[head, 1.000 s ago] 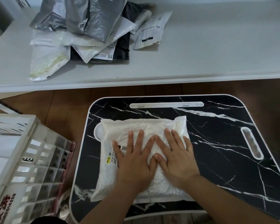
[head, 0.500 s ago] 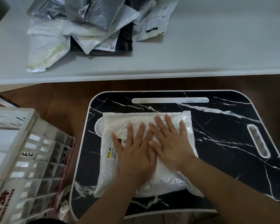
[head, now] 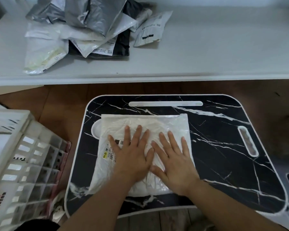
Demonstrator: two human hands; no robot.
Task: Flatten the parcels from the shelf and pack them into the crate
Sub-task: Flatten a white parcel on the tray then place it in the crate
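A white plastic parcel point(head: 140, 121) with a barcode label lies flat on the black marble-patterned lap table point(head: 223, 147). Both palms press down on it side by side with the fingers spread: my left hand point(head: 132, 155) covers its middle and part of the label, my right hand point(head: 173, 160) sits on its right half. A white lattice crate point(head: 23, 164) stands on the floor to the left of the table. More parcels point(head: 83, 27), silver, white and black, are heaped on the white shelf point(head: 207, 52) beyond.
A single small white parcel point(head: 148, 30) lies on the shelf just right of the heap. Brown wooden floor shows between the shelf and the lap table. A dark object pokes in at the right edge, beside the table.
My hands have slid apart a little on the parcel; the right hand moved right and toward me. The parcel looks flatter along its far edge.
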